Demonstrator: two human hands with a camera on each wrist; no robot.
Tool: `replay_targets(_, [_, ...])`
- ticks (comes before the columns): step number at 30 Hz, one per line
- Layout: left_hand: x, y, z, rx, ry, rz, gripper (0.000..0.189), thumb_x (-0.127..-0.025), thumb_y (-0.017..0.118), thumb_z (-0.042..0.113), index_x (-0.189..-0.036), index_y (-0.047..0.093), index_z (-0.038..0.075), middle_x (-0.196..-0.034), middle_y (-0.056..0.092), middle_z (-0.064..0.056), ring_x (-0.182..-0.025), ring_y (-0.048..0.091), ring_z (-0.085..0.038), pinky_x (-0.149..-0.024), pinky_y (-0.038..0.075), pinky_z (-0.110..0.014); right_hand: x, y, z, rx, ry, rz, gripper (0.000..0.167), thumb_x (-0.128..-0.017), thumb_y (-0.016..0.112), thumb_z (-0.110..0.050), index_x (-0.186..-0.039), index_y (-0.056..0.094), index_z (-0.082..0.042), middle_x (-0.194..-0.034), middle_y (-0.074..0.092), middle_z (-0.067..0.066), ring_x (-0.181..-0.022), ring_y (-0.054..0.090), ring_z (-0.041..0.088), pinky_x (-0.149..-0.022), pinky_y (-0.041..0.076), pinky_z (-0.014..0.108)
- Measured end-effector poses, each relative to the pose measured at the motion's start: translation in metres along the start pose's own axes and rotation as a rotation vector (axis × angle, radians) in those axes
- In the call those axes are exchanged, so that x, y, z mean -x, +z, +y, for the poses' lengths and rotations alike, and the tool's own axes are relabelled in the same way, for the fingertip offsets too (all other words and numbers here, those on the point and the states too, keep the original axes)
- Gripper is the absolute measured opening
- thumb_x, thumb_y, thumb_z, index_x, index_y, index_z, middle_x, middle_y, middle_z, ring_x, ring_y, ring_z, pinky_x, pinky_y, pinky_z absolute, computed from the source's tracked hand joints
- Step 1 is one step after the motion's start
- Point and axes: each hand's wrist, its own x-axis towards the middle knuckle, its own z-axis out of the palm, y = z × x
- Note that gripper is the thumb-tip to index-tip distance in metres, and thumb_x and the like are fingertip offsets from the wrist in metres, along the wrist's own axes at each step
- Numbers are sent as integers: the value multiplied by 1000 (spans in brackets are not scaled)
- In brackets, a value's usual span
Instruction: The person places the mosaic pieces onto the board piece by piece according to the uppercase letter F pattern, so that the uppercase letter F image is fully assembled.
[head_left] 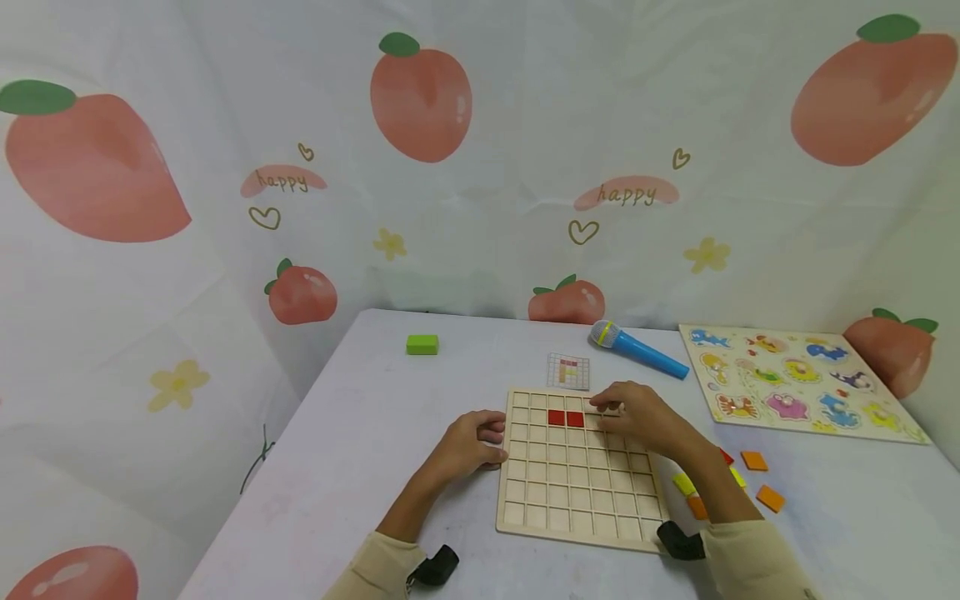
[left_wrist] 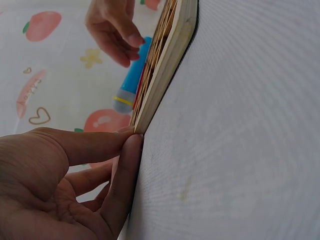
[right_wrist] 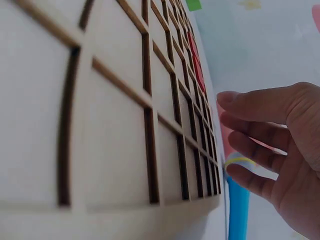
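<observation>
A wooden grid board (head_left: 558, 496) lies on the white table. Two red square tiles, one red tile (head_left: 556, 417) beside another red tile (head_left: 574, 419), sit in neighbouring cells of its second row from the far side. My left hand (head_left: 461, 446) is at the board's left edge; in the left wrist view, thumb and forefinger pinch that edge. Over the far right part of the board hovers my right hand (head_left: 637, 414). The right wrist view shows its fingers (right_wrist: 257, 152) loosely bent and apart, with nothing between them, just off the grid.
Loose tiles, among them an orange tile (head_left: 753, 461) and a yellow tile (head_left: 684, 483), lie right of the board, partly behind my right forearm. Beyond it are a small patterned card (head_left: 568, 372), a blue toy microphone (head_left: 645, 353), a green block (head_left: 422, 344) and an animal puzzle (head_left: 795, 348).
</observation>
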Motion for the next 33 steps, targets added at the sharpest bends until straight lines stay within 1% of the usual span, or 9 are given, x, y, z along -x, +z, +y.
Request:
replay_targets(7, [1,1,1,-11,-8,0,61,-85,81,-8,-142,60,-6,-125,67,-13,-110,65,-23,-75,66,-31,17,-10,14,-7,28,27,29,-96,77,-13,-123,76,-1,-112,74,6,-105,65,26,-98,57,54])
replay_targets(13, [0,0,1,-17,2,3,61,-84,81,-8,-141,61,-6,-124,67,-13,-110,65,-23,-75,65,-31,33,-18,24,-10,26,47,31,-96,75,-14,-124,75,1,-111,74,6,-104,64,26,-94,57,54])
replay_targets(16, [0,0,0,-18,1,5,61,-84,81,-8,-141,61,-6,-124,67,-13,-110,66,-23,-75,65,-31,41,-21,29,-2,43,57,32,-97,75,-16,-124,75,-1,-112,74,5,-105,63,26,-93,58,52])
replay_targets(20, [0,0,-1,-1,-5,4,61,-84,81,-8,-141,60,-6,-124,67,-14,-109,65,-22,-75,65,-30,51,-24,37,11,76,74,34,-96,76,-19,-126,75,-3,-112,74,4,-108,63,27,-94,58,52])
replay_targets(26, [0,0,-1,46,-2,-13,62,-83,79,-11,-142,59,-8,-124,66,-16,-108,65,-22,-74,66,-30,64,-31,48,38,93,80,38,-94,79,-20,-127,74,-3,-112,74,5,-107,64,29,-93,58,54])
replay_targets(33, [-1,1,-2,40,-6,-8,62,-83,79,-10,-142,59,-7,-124,66,-15,-108,65,-22,-75,66,-31,76,-38,58,52,121,76,40,-92,81,-21,-127,74,-2,-112,74,5,-108,63,31,-92,58,56])
